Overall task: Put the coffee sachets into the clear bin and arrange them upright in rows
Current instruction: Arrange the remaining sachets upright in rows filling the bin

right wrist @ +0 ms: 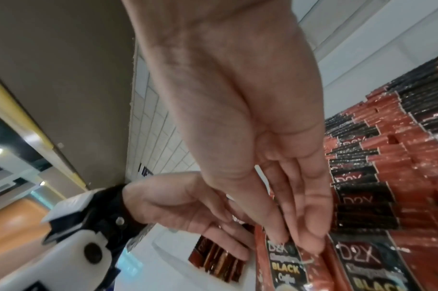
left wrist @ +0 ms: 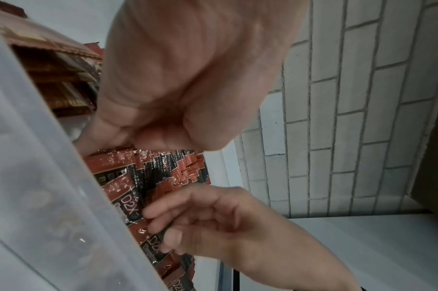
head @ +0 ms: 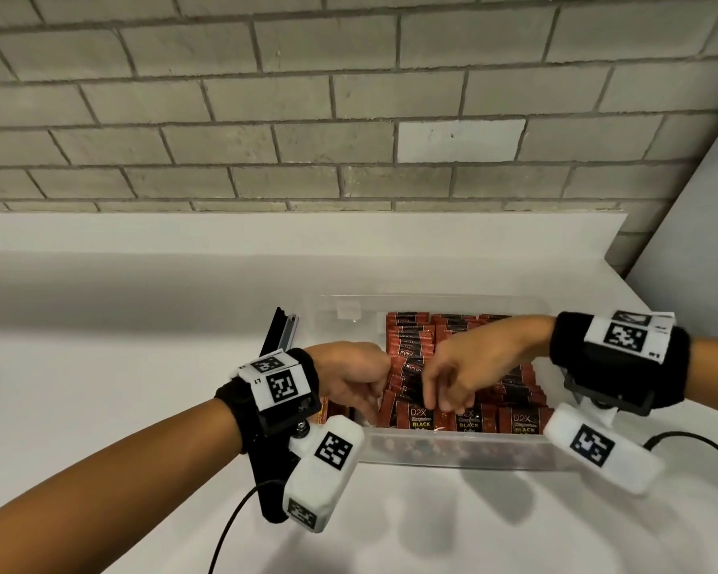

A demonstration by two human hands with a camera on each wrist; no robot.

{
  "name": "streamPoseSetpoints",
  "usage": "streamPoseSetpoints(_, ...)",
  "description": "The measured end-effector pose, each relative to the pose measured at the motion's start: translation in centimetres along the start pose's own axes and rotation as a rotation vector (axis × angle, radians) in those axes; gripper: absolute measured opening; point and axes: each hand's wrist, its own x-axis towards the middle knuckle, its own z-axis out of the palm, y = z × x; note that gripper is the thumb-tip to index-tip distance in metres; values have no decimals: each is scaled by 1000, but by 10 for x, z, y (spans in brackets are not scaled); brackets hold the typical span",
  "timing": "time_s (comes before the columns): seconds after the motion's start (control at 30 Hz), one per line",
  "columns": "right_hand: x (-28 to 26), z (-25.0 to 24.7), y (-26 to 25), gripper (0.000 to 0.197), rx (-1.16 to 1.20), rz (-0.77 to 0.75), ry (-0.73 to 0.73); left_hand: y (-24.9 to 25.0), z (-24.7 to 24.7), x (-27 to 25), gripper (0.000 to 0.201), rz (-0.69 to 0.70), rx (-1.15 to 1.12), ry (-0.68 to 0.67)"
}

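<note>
A clear bin [head: 452,449] on the white counter holds several rows of red-and-black coffee sachets [head: 411,337] standing upright. My right hand [head: 444,397] reaches down over the front row. Its thumb and fingertips [right wrist: 312,242] pinch the top edge of a front sachet [right wrist: 285,263] beside the near wall. My left hand [head: 357,377] is at the bin's left end, fingers [right wrist: 237,228] lying against the end of the sachet rows. In the left wrist view the bin wall [left wrist: 38,177] fills the left side and my right hand [left wrist: 163,230] grips the sachet edge.
A few loose sachets [right wrist: 218,263] lie just left of the bin, under my left wrist [head: 323,410]. A black bracket [head: 280,329] leans behind them. A cable [head: 233,528] trails off the counter's front. A brick wall [head: 349,97] backs the counter.
</note>
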Motion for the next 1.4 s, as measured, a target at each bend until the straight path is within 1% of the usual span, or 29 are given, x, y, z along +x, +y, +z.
streamPoseSetpoints(0.03, 2, 2, 0, 26, -32, -6, 0, 0, 0, -1, 40, -2, 5, 7)
streamPoseSetpoints(0.13, 6, 3, -1, 27, -42, -7, 36, -1, 1, -3, 41, 3, -14, -32)
streamPoseSetpoints(0.2, 8, 4, -1, 26, -83, -7, 124, -3, 2, -4, 42, 5, -29, -24)
streamPoseSetpoints(0.27, 10, 7, -1, 30, -202, -9, 235, -4, 2, -4, 40, 3, -34, -24)
streamPoseSetpoints(0.3, 11, 10, -1, 30, -253, -10, 251, -4, 2, -4, 39, -2, -30, -24)
streamPoseSetpoints(0.4, 16, 14, -2, 25, -294, -17, 206, -2, 4, 1, 38, -16, -54, 45)
streamPoseSetpoints(0.47, 17, 10, -3, 20, -269, -26, 223, 0, 6, 5, 39, -20, -91, 76)
streamPoseSetpoints(0.57, 18, 5, -3, 17, -205, -28, 272, 0, 6, 10, 47, -11, -104, 17)
streamPoseSetpoints(0.6, 19, 5, -3, 16, -194, -29, 273, 0, 6, 11, 47, -8, -99, 15)
streamPoseSetpoints(0.73, 23, 12, -3, 18, -216, -51, 280, 1, 6, 13, 40, -4, -98, 81)
streamPoseSetpoints(0.8, 22, 11, -5, 19, -215, -53, 291, 1, 6, 13, 40, 1, -103, 75)
streamPoseSetpoints(0.87, 21, 8, -5, 21, -212, -50, 293, 0, 6, 14, 46, 16, -130, 47)
streamPoseSetpoints(0.93, 21, 7, -4, 23, -218, -39, 268, -1, 8, 15, 49, 28, -127, 17)
streamPoseSetpoints(1.0, 18, 5, -2, 25, -203, -25, 215, 0, 4, 12, 42, 21, -79, 25)
streamPoseSetpoints(1.07, 13, -4, -3, 24, -176, -14, 192, 5, -9, 2, 36, 35, -36, 59)
streamPoseSetpoints(1.13, 10, -15, -9, 22, -131, -20, 218, 11, -31, -7, 30, 75, -17, 80)
streamPoseSetpoints(1.17, 11, -21, -15, 23, -93, -30, 237, 13, -44, -14, 24, 101, -13, 114)
streamPoseSetpoints(1.2, 15, -25, -22, 26, -45, -37, 246, 14, -55, -22, 22, 141, -11, 164)
streamPoseSetpoints(1.27, 29, -29, -39, 38, 74, -40, 211, 12, -75, -38, 30, 228, 5, 252)
streamPoseSetpoints(1.33, 48, -26, -59, 57, 167, -25, 159, 5, -82, -56, 35, 263, 128, 317)
streamPoseSetpoints(1.4, 71, -25, -73, 74, 187, 6, 140, -8, -79, -69, 34, 246, 310, 344)
